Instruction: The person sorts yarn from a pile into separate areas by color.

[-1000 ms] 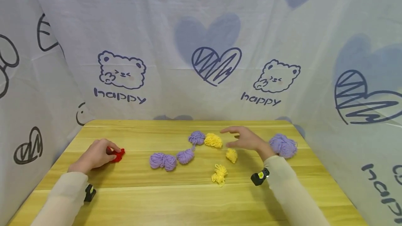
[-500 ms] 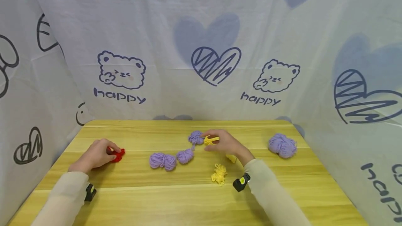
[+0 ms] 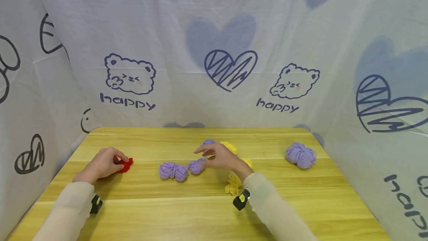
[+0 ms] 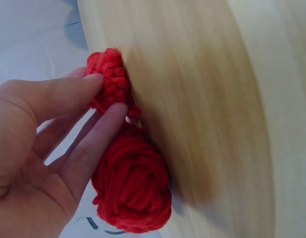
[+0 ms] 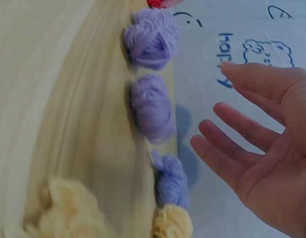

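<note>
My left hand point(image 3: 101, 164) pinches a small bundle of red yarn point(image 4: 111, 82) between thumb and fingers at the table's left. A larger ball of red yarn point(image 4: 135, 183) lies right beside it, mostly hidden by the hand in the head view. My right hand point(image 3: 222, 157) hovers over the middle of the table with fingers apart, holding nothing. Under and around it lie a small purple yarn ball point(image 3: 195, 167), another purple ball point(image 3: 208, 142) partly covered, and a yellow yarn bundle point(image 3: 230, 147). In the right wrist view its fingers are clear of the purple yarn point(image 5: 153, 109).
Left of centre sits a purple bundle tied in the middle point(image 3: 173, 171). Two more yellow bundles, one farther back point(image 3: 247, 162) and one nearer point(image 3: 233, 186), lie by the right forearm. A big purple ball point(image 3: 301, 155) rests at the right. Printed cloth point(image 3: 180, 96) hangs behind the table.
My right hand has swept left from near the big purple ball, over the yellow yarn, to the smaller purple balls. The left hand stays on the red yarn.
</note>
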`<action>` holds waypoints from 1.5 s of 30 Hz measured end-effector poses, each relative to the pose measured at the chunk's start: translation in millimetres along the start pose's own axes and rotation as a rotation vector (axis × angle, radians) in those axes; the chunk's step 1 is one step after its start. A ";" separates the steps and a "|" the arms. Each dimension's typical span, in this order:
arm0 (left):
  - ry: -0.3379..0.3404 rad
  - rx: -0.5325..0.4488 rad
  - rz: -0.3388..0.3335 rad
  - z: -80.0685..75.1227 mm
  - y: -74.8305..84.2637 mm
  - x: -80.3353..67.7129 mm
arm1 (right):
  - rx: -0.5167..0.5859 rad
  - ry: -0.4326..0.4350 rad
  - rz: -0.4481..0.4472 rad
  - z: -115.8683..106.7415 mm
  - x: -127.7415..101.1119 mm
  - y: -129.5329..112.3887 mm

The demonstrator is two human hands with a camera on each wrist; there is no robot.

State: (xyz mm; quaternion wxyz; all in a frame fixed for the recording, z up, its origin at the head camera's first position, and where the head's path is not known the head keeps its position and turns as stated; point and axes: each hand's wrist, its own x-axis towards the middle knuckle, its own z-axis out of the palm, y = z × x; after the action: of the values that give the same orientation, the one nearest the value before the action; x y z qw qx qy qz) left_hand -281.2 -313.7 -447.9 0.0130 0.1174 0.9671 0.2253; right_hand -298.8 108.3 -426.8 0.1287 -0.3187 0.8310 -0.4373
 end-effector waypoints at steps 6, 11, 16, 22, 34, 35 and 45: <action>-0.003 0.004 -0.008 0.7 0.0 0.3 | -0.009 -0.044 -0.030 17.7 9.9 -6.1; 0.000 0.005 -0.003 1.8 -1.1 0.3 | -0.090 -0.051 -0.033 33.3 16.9 -11.9; -0.002 0.005 -0.009 1.1 -1.1 1.7 | -0.149 -0.048 -0.069 45.9 25.4 -15.7; -0.011 0.004 -0.012 0.5 -0.4 1.8 | -0.223 -0.048 -0.078 57.8 30.8 -13.3; -0.008 0.013 0.009 1.7 -2.4 2.3 | -0.329 -0.084 -0.126 72.6 34.0 -10.5; -0.006 0.014 0.011 1.7 -2.5 2.4 | -0.340 -0.089 -0.139 73.7 34.3 -10.7; 0.002 0.020 0.019 1.0 -2.7 2.5 | -0.378 -0.103 -0.142 85.2 36.1 -14.1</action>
State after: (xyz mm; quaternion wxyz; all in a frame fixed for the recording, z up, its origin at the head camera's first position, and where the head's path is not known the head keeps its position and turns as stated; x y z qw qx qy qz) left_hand -284.2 -315.0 -449.9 0.0087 0.1263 0.9682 0.2159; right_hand -278.6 24.4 -462.8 0.0776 -0.4168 0.8662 -0.2646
